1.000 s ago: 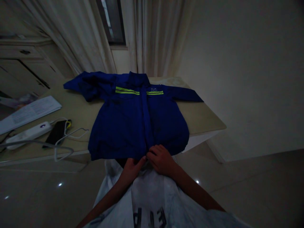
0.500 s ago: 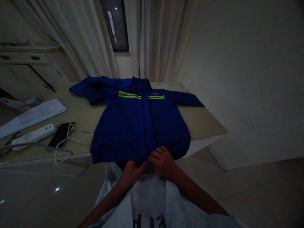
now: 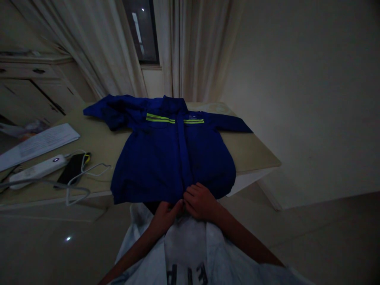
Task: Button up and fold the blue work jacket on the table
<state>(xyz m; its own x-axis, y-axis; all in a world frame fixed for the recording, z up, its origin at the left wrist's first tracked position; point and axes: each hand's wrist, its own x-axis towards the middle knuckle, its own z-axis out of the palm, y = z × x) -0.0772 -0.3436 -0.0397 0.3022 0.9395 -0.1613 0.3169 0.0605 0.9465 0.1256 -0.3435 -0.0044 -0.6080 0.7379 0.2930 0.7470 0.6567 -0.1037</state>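
A blue jacket with yellow-green stripes across the chest lies front up, its collar away from me and its sleeves spread to both sides. Its bottom hem hangs slightly over the near edge of the table. My left hand is closed on the hem at the foot of the front opening, thumb pointing right. Beside it, my right hand grips the lower end of the front placket with curled fingers. The fingertips of both hands nearly meet; the zipper end between them is too dark and covered to make out.
Left of the jacket lie a white power strip, a black phone with a white cable, and printed papers. Curtains and a window stand behind the table. A wall rises on the right.
The view has shifted slightly, so everything sits a little further left. Both hands stay at the jacket's hem with hardly any movement.
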